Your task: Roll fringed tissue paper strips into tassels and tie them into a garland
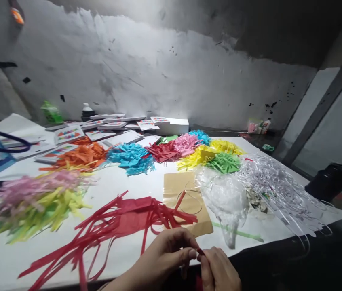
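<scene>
Knuckles up and wrists low, the left hand (166, 254) and right hand (219, 268) meet, pinching 1 red paper strip (200, 251) between their fingertips. A red tissue fringe (119, 226) sprawls just beyond, to their left; a brown paper sheet (174, 190) and clear plastic bag (225, 198) lie farther ahead.

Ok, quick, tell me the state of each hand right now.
Left hand: closed, fingers pinching a red paper strip.
Right hand: closed, pinching the same red paper strip from the other side.
</scene>
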`<state>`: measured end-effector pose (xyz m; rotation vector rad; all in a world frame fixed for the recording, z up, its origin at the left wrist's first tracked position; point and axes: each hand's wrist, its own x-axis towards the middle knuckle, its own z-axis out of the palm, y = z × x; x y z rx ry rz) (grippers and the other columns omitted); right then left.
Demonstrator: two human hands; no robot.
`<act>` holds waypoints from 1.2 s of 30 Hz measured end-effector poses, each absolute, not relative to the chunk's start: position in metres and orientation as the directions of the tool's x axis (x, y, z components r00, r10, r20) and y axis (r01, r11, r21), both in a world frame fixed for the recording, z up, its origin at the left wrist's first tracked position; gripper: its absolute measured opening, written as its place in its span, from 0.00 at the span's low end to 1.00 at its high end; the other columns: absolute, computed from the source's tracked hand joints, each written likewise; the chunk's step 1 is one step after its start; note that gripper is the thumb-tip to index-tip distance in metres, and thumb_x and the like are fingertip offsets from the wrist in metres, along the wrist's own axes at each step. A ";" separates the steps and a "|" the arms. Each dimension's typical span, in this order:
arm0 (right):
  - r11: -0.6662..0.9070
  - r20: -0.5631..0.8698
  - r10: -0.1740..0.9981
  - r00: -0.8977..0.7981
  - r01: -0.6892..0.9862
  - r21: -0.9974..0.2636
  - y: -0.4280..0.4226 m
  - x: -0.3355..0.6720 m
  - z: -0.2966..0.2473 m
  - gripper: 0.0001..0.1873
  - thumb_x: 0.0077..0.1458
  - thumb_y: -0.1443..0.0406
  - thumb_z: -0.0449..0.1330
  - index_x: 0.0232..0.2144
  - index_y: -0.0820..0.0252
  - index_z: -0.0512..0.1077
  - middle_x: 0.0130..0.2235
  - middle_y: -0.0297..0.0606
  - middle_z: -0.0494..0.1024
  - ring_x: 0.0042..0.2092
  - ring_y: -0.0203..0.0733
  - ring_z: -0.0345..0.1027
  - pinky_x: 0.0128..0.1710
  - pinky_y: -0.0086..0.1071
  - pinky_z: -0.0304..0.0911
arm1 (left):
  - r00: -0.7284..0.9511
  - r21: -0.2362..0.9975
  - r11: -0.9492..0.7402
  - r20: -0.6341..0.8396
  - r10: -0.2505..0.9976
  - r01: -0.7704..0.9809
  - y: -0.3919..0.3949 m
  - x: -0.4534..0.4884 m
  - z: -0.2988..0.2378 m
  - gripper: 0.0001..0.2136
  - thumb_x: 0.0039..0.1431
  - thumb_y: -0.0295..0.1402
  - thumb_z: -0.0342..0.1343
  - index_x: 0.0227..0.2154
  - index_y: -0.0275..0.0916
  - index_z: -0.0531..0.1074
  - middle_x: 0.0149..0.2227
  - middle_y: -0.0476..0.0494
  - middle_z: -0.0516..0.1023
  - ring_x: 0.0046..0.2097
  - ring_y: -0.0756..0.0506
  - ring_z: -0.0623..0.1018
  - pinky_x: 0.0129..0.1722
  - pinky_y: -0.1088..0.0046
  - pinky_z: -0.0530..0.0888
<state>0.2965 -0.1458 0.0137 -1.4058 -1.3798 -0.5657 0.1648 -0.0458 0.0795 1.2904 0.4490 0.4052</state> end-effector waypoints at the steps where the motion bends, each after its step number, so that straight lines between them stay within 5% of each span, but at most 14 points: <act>1: 0.217 0.882 0.439 0.172 0.932 -0.290 -0.144 0.291 0.015 0.08 0.65 0.70 0.51 0.37 0.59 0.71 0.27 0.36 0.78 0.27 0.40 0.76 0.32 0.31 0.72 | 0.835 0.969 0.244 -0.096 0.542 -0.047 -0.048 0.156 0.077 0.20 0.50 0.47 0.69 0.32 0.34 0.75 0.28 0.49 0.74 0.25 0.53 0.70 0.26 0.78 0.69; 15: 0.385 0.796 0.597 -0.096 0.905 -0.179 -0.141 0.243 0.030 0.09 0.62 0.75 0.51 0.34 0.58 0.67 0.24 0.33 0.72 0.25 0.36 0.65 0.27 0.31 0.61 | 0.761 0.934 0.329 -0.109 0.639 -0.142 -0.066 0.090 0.052 0.23 0.53 0.54 0.65 0.30 0.36 0.68 0.22 0.54 0.67 0.22 0.54 0.63 0.21 0.80 0.60; 20: 0.452 0.757 0.570 -0.320 0.891 0.036 -0.140 0.246 0.044 0.10 0.59 0.76 0.51 0.31 0.59 0.67 0.21 0.31 0.67 0.23 0.37 0.60 0.26 0.34 0.54 | 0.720 0.998 0.056 -0.019 0.694 -0.028 -0.066 0.074 0.056 0.22 0.61 0.54 0.55 0.31 0.37 0.67 0.26 0.50 0.68 0.25 0.51 0.65 0.24 0.77 0.62; 24: 0.507 0.683 0.598 -0.419 0.858 0.083 -0.138 0.249 0.051 0.10 0.57 0.76 0.51 0.30 0.59 0.67 0.22 0.32 0.68 0.24 0.37 0.60 0.26 0.33 0.55 | 0.705 0.969 -0.243 0.142 0.695 0.045 -0.064 0.069 0.058 0.22 0.67 0.53 0.47 0.29 0.38 0.66 0.28 0.47 0.69 0.31 0.48 0.67 0.29 0.75 0.65; 36: 0.508 0.657 0.693 -0.297 0.848 -0.153 -0.139 0.235 0.045 0.11 0.65 0.73 0.48 0.33 0.58 0.67 0.25 0.32 0.72 0.26 0.36 0.66 0.30 0.33 0.60 | 0.681 0.832 -0.553 0.424 0.597 -0.033 -0.060 0.064 0.046 0.16 0.73 0.41 0.41 0.30 0.40 0.63 0.28 0.47 0.68 0.31 0.48 0.68 0.32 0.74 0.66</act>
